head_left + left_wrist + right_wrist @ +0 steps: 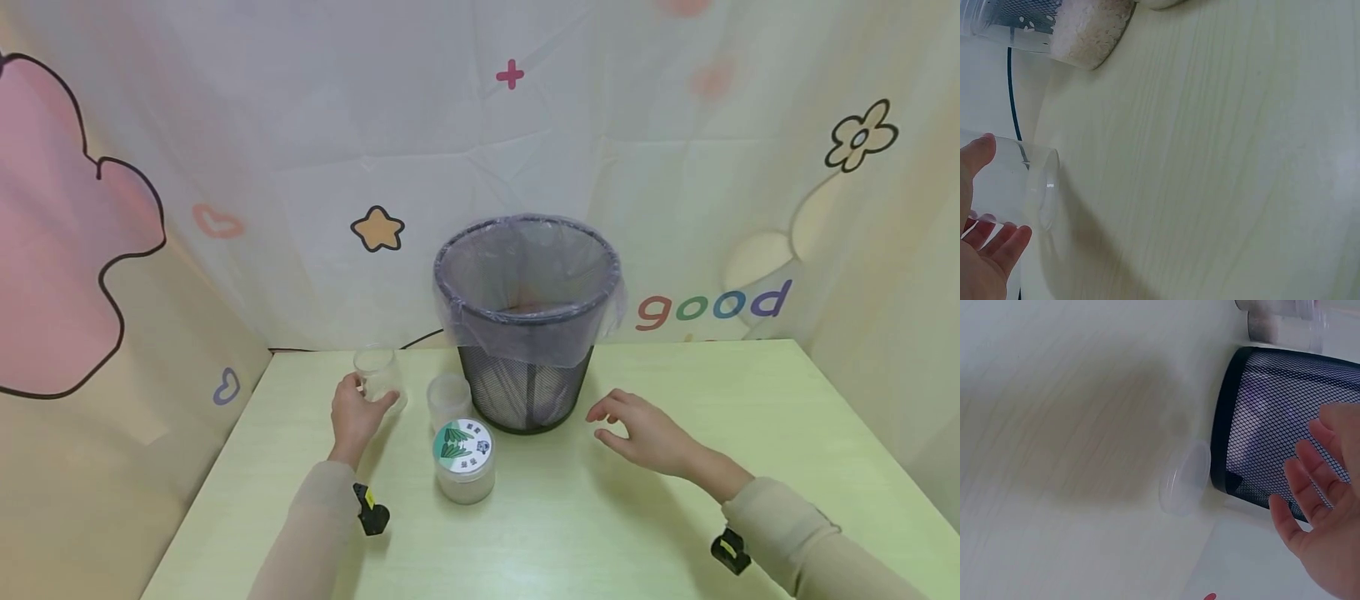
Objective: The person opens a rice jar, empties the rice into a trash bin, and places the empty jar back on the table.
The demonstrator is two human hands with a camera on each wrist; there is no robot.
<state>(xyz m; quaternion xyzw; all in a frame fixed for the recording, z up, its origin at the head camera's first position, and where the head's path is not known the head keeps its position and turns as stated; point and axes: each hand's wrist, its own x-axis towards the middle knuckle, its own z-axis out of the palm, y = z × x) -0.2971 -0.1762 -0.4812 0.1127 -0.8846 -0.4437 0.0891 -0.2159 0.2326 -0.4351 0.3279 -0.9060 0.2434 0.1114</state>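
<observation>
1. Left hand gripped a clear empty jar standing at the far left of the pale green table. Thumb and fingers were curled round its wall; the left wrist view showed the thumb on one side of the jar and the fingertips on the other.
2. The jar held by the left hand stood upright on the tabletop, just left of a second clear lidless jar, which held nothing that could be made out.
3. A third jar, filled with rice-like white grains, stood just in front of the second one. It carried a white lid with a green leaf label. In the left wrist view its grain-filled wall showed at the top edge.
4. A black mesh wastebasket lined with a clear plastic bag stood behind the jars, mid-table, close to the second jar.
5. Right hand was open, fingers relaxed and slightly bent, holding nothing. It lay low over the table just right of the wastebasket, apart from it. The right wrist view showed the spread fingers in front of the mesh wall.
6. The right wrist view also showed a clear plastic lid beside the wastebasket's base, apparently tilted against it; contact could not be confirmed.
7. Both forearms wore beige sleeves. A printed backdrop with the word "good" hung behind the table.
</observation>
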